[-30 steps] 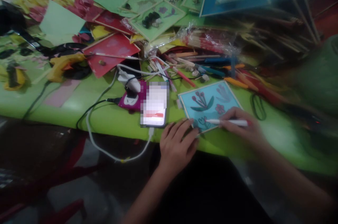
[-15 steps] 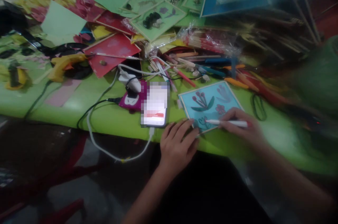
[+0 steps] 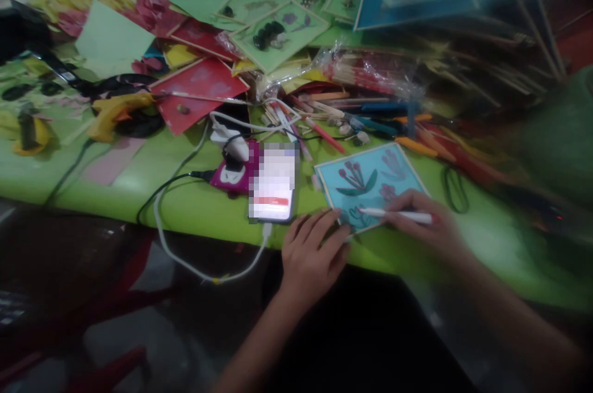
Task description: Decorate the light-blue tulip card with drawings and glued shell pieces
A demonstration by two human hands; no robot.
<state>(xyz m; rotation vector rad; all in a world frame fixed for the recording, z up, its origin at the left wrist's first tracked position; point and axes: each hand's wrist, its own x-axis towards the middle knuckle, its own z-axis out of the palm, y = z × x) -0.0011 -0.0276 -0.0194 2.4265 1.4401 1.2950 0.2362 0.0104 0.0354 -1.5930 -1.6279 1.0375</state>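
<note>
A blue card (image 3: 331,173) with a pale stick frame lies on the table near its front edge, bearing dark red flowers and green leaves. My right hand (image 3: 419,217) pinches a white marker pen (image 3: 398,215) with a red end. The pen's tip meets the card at a flower outline in the lower left part. Fingers stretched, my left hand (image 3: 315,245) rests at the card's lower left corner and holds nothing. Just left of the card lies a lit phone (image 3: 274,183), its screen blurred out and a white cable (image 3: 231,278) plugged in below.
Left of the phone sit a purple power strip (image 3: 234,180) and a yellow glue gun (image 3: 113,115). Behind are pens, scissors (image 3: 417,144), red framed card (image 3: 199,93), green framed card (image 3: 278,34) and heaped paper scraps. A dark rubber band (image 3: 455,189) lies at right.
The pen tip and my right hand have shifted very slightly over the flower outline. The whole view has drifted a little; my left hand keeps its place on the card.
</note>
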